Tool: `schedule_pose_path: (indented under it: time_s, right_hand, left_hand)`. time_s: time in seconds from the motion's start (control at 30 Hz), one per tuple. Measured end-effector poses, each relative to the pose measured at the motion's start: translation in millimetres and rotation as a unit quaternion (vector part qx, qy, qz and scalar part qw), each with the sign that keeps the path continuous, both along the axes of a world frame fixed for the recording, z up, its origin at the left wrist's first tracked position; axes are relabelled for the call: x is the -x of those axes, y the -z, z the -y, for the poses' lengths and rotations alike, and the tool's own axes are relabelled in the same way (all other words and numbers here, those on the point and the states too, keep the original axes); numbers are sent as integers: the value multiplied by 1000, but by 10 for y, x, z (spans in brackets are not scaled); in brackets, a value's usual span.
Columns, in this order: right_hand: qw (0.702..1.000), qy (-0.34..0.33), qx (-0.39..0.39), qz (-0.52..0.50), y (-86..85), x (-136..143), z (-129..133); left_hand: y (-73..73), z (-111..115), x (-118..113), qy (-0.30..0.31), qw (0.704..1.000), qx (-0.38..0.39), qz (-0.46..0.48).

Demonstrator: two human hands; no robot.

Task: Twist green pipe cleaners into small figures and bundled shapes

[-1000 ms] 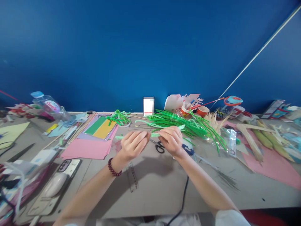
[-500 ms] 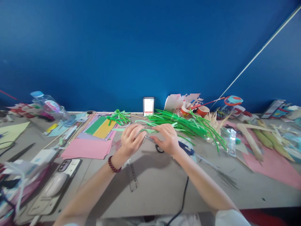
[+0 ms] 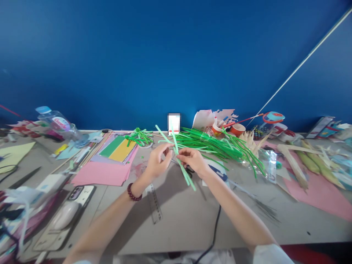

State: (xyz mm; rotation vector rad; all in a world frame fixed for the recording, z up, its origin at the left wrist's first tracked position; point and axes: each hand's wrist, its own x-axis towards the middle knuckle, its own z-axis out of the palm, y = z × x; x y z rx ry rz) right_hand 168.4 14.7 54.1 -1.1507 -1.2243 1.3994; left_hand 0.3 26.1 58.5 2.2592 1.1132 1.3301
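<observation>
Several pale green pipe cleaners (image 3: 184, 171) cross in a narrow X between my hands, above the table. My right hand (image 3: 194, 161) pinches them just below the crossing, thumb and forefinger together. Curled fingers of my left hand (image 3: 158, 161) meet the stems at the crossing from the left side. A beaded bracelet (image 3: 134, 192) circles my left wrist. Beneath my right hand lie scissors with black handles (image 3: 189, 171), mostly hidden by the fingers and stems. A clear ruler (image 3: 154, 205) rests on the table below my left hand.
Bright green pipe cleaners (image 3: 217, 145) lie heaped behind my right hand. Beside my right forearm is a blue glue gun (image 3: 218, 172), a black cord (image 3: 216, 227) running to the front edge. Pink paper (image 3: 101, 173), a phone (image 3: 82, 192) and a white mouse (image 3: 66, 215) sit leftward.
The pale pipe cleaners have swung from lying roughly level to standing steeply crossed. My hands have drawn slightly apart and turned, uncovering the stems.
</observation>
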Motion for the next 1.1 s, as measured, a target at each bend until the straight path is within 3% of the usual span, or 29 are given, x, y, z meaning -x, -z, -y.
schedule_pose_path:
  time_s: [0.17,0.33,0.57,0.9,1.1]
  right_hand:
    - [999,-7,9,-48,-25,29,15]
    - [1000,-22,2,-19,-20,7,4]
    - [999,-24,20,-15,-14,-18,-8]
    - [992,-19,69,-108,-62,16,17]
    - [997,-13,41,-69,19,6,-3]
  left_hand:
    - [17,-28,-29,142,968,187,86]
    - [12,-89,-6,179,948,240,107]
    - [9,-103,39,186,947,243,99]
    - [26,-114,38,218,935,262,100]
    - [-7,-46,23,147,973,176,36]
